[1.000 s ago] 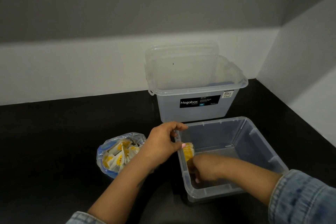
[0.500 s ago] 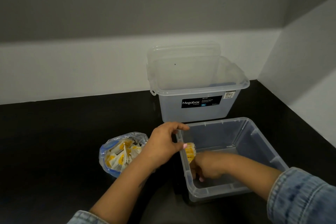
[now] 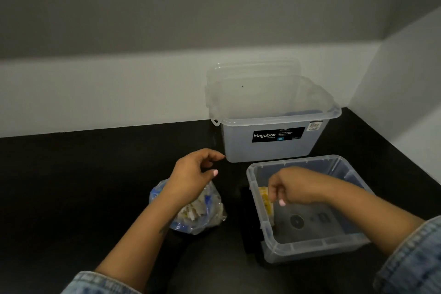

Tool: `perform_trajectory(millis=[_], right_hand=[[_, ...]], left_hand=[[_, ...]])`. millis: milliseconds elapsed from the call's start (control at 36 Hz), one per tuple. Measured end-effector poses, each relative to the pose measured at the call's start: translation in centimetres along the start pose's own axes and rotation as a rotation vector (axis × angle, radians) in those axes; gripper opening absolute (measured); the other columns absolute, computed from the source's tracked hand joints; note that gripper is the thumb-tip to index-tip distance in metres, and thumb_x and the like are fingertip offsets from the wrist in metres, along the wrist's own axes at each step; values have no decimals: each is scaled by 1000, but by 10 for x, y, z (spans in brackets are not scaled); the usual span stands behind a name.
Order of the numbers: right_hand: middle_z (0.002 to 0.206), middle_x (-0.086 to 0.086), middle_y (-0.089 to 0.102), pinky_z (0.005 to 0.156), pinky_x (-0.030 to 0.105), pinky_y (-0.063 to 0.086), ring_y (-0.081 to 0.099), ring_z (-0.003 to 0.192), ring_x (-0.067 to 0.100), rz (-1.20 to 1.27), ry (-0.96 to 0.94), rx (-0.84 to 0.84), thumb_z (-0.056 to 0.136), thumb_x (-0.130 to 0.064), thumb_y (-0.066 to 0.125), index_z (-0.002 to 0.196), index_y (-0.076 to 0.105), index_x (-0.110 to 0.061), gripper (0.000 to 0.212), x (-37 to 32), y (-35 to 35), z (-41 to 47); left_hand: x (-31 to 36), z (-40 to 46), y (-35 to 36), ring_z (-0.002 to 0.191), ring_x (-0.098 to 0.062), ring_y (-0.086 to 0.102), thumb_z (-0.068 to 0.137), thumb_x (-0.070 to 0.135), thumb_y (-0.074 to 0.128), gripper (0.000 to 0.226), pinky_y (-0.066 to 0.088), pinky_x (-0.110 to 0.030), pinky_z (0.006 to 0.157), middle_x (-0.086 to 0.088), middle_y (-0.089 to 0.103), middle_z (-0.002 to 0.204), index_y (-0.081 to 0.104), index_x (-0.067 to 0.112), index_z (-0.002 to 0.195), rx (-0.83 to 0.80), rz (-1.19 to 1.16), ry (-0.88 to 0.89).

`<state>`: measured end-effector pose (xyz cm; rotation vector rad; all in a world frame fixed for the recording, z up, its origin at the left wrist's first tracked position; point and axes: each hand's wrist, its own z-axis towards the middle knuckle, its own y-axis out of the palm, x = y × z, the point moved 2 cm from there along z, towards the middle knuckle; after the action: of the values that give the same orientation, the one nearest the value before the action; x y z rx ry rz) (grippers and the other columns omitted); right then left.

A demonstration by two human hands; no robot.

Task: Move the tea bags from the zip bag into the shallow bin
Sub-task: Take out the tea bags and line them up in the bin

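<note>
Two hands work by the shallow bin (image 3: 307,249): the left hand (image 3: 193,174) hovers loosely curled and holding nothing above the zip bag (image 3: 202,217) left of it, while the right hand (image 3: 286,188), fingers curled, sits inside beside yellow tea bags (image 3: 266,200) at its left wall, grip unclear.

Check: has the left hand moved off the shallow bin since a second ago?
Yes. The left hand left the shallow bin rim, moving leftward over the zip bag.
</note>
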<state>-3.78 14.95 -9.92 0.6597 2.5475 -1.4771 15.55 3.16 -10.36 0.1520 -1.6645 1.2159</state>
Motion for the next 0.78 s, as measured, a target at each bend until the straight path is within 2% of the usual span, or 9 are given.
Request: perform_trajectory(millis=[111,250,417,583,639,722,778], right_hand=[[80,-15,56,63,13,38,50,72,-3,39,-10,125,89,-9,61,96,64,-26,18,-16,-21,-5],[76,-12,58,60,12,37,52,68,-1,115,-74,261,88,-15,66,91,63,-26,12,-49,-31,-5],[73,-13,59,68,19,43,54,70,-1,197,-124,289,87,-20,68,85,63,-27,9,-102,-10,10],[81,-11,61,80,31,53,61,83,9,80,-49,317,84,-27,69,81,61,-30,9,-141,26,36],[90,-7,63,79,32,54,61,86,12,20,-10,320,80,-31,71,87,60,-28,13,-147,38,43],[101,-1,61,73,30,49,61,92,18,-95,24,343,79,-36,72,106,56,-23,35,-143,53,49],[103,2,61,70,31,48,62,93,20,-132,34,381,82,-36,68,112,52,-21,37,-139,57,49]], left_hand=[[-17,-4,-23,91,5,55,87,5,61,35,40,-6,67,17,59,103,60,35,106,30,39,-68],[-38,-12,-39,85,6,53,87,5,61,30,39,-7,66,18,57,97,60,29,106,45,59,-169],[-54,-21,-48,88,3,55,86,7,63,30,48,-21,83,17,57,97,59,33,100,57,42,-248],[-66,-31,-52,92,2,55,87,9,62,30,42,-15,75,18,57,96,58,36,98,42,42,-243],[-68,-35,-52,95,1,56,87,9,62,31,43,-15,76,17,58,100,56,39,94,33,21,-238],[-64,-37,-45,94,-1,55,87,11,62,32,45,-17,74,16,57,103,54,41,92,8,12,-243],[-62,-38,-42,94,-1,55,87,11,63,32,45,-17,73,15,57,104,53,41,91,4,16,-231]])
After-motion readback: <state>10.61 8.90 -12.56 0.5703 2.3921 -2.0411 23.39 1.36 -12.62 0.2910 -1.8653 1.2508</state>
